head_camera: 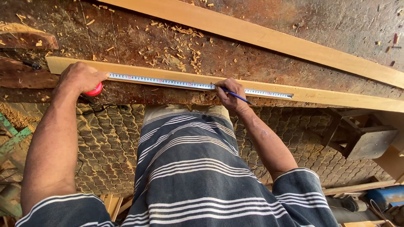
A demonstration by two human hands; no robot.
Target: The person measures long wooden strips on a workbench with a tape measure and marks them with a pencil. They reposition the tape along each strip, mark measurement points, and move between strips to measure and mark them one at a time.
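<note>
A long pale wooden board (336, 96) lies along the near edge of a rough brown workbench (139, 38). A white tape measure blade (168, 82) is stretched along the board. My left hand (80, 77) presses the red tape measure case (94, 89) down at the board's left end. My right hand (229, 93) holds a blue pen (235, 96) with its tip on the board beside the blade, near the middle.
A second, wider pale plank (269, 38) lies diagonally across the far side of the bench. Wood shavings (183, 56) are scattered between the boards. Below the bench are patterned paving, a wooden stool frame (357, 134) at right and green metal (12, 138) at left.
</note>
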